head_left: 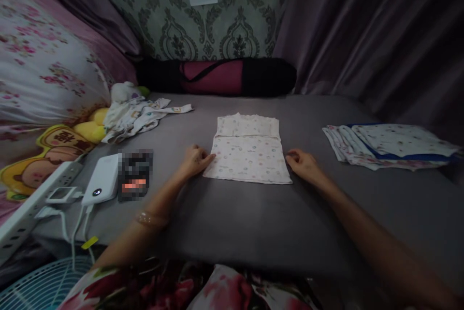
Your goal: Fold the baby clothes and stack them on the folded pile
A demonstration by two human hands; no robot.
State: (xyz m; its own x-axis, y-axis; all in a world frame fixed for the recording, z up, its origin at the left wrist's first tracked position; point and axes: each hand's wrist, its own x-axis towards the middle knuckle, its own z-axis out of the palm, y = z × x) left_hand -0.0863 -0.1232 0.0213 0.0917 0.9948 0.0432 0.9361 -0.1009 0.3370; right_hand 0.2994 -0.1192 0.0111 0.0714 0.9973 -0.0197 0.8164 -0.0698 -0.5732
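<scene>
A folded white garment [250, 153] with small pale prints lies flat in the middle of the grey bed surface, its upper part turned over in a band. My left hand [196, 160] is at its left edge, fingers curled and thumb tip on the fabric. At the opposite edge, my right hand [303, 164] has its fingers bent in, with the tips against the cloth's side. How much fabric lies between the fingers is hard to see in the dim light.
A stack of folded clothes [395, 145] lies at right, a crumpled printed garment [136, 119] at left beside plush toys [54, 155]. Nearer are a white power bank [102, 179], a blurred-out item [136, 174], a power strip [47, 194] and cables. A black-and-pink bag [213, 77] lies along the wall.
</scene>
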